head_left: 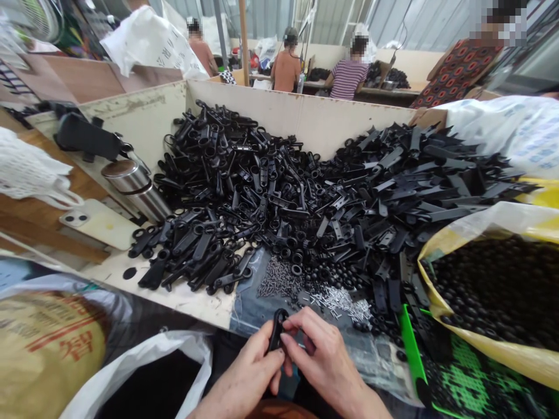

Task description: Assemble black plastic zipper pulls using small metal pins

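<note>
Low in the middle of the head view, my left hand [255,359] grips a black elongated plastic part [276,330] with a rounded, ringed top end. My right hand [318,343] is pinched against the upper side of that part; whatever its fingertips hold, if anything, is too small or hidden. Just beyond my hands lie a heap of silver pins [343,302], a patch of small dark screw-like pieces [279,276] and several black balls [334,276]. Behind them rises a big pile of black ringed plastic parts [262,174].
Flat black strips [419,169] are piled at right, beside a yellow sack [437,244] of black balls and a green basket [413,343]. At left stand a steel flask [140,192], a phone [98,224] and an open white sack [126,361]. Several people sit or stand beyond the wooden partition [297,113].
</note>
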Demonstrator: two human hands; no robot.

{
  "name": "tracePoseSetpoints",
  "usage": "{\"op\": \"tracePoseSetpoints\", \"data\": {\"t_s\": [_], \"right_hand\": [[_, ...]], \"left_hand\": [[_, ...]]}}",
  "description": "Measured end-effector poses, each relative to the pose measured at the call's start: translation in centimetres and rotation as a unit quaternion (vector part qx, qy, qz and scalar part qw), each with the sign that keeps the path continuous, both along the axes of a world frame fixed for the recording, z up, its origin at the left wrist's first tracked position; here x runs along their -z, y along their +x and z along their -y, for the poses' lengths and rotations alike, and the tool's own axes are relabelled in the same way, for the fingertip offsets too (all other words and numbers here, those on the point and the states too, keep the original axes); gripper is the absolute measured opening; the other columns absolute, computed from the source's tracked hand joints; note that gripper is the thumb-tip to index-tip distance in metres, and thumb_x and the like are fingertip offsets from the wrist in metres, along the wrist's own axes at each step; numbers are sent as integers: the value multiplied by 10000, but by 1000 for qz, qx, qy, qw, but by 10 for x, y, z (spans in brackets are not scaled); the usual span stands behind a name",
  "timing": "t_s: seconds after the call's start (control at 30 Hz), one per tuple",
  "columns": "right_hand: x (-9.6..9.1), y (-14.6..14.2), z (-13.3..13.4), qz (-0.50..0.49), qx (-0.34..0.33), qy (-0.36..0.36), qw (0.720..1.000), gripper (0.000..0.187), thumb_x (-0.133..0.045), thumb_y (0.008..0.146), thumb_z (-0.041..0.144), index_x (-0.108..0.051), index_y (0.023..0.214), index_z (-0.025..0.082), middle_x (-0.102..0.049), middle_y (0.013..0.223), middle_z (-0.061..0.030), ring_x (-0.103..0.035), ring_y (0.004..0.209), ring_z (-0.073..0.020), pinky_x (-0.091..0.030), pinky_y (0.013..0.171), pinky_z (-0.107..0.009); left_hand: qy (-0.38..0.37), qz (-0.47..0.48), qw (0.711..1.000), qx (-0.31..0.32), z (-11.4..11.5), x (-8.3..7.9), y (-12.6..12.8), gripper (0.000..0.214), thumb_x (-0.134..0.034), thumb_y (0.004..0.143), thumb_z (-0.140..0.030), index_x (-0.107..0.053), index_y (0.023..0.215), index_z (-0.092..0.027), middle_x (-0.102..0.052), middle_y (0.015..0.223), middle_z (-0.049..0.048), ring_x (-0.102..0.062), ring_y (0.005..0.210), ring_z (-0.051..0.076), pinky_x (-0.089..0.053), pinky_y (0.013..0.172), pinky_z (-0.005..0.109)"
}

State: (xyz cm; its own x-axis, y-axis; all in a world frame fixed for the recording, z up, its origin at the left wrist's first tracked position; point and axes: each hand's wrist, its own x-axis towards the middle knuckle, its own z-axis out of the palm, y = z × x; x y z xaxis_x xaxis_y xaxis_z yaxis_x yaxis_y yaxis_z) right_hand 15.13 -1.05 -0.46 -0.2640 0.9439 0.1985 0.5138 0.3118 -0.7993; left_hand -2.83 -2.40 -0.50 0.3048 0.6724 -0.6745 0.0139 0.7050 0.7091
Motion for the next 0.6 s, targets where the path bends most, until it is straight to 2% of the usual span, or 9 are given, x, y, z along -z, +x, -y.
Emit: {"op": "tracePoseSetpoints", "data": {"t_s": [0.13, 0.33, 0.6], "right_hand": [[-1, -2, 1, -24, 13, -41, 999, 53, -617, 927, 191, -653, 914, 228, -666, 817, 0, -559, 559, -123, -440, 536, -228], [2, -7, 6, -54, 46, -80, 994, 110, -603, 945, 209, -627, 839, 228, -656, 734, 14, -608, 616, -149, -437, 585, -234], [7, -12, 10, -67, 59, -126, 988, 180, -579, 986, 259, -621, 815, 224, -653, 684, 14, -648, 634, -163, -451, 596, -230]], "left_hand": [[13, -51, 999, 7, 2, 6, -1, 739, -664, 861, -401, -433, 1513, -140, -666, 778, -3, -571, 648, 144, -425, 676, 267], [68, -63, 995, 39, -2, -4, 2, 520, -615, 874, -359, -599, 1362, -178, -614, 758, -25, -535, 621, 137, -419, 613, 252], [51, -82, 995, -5, -2, 5, 2, 626, -717, 800, -321, -585, 1389, -158, -616, 695, -19, -558, 650, 182, -447, 650, 274]]}}
